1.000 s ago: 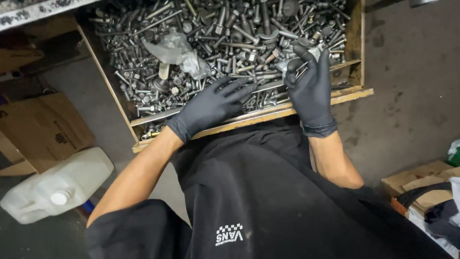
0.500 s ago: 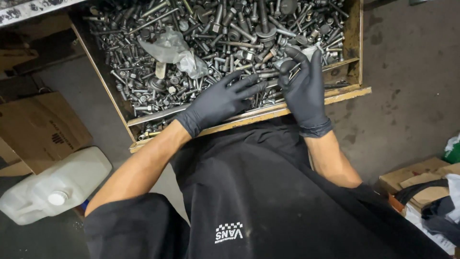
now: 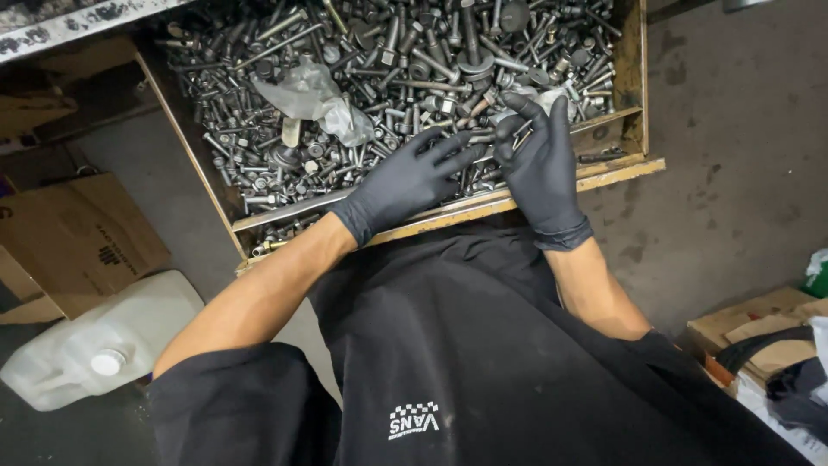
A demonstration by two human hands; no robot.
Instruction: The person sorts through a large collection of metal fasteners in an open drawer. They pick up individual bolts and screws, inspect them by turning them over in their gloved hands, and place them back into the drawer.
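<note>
A wooden drawer (image 3: 623, 169) in front of me is heaped with grey steel bolts, nuts and washers (image 3: 405, 60). Both my hands wear black gloves and hover over its near edge. My left hand (image 3: 412, 179) lies with fingers spread over the bolts, its fingertips reaching toward the right hand. My right hand (image 3: 541, 164) is raised with its fingers curled around a small bolt (image 3: 520, 135), which shows only partly between them. The two hands almost touch.
A crumpled clear plastic bag (image 3: 312, 93) lies on the bolts at the left. On the floor stand a cardboard box (image 3: 78, 235) and a white plastic jug (image 3: 103, 338) to the left. Cardboard and cloth (image 3: 772, 349) are at the right.
My left hand has slid right and my right hand slightly left, so they are closer together. The right hand's fingers have closed more around the small metal piece.
</note>
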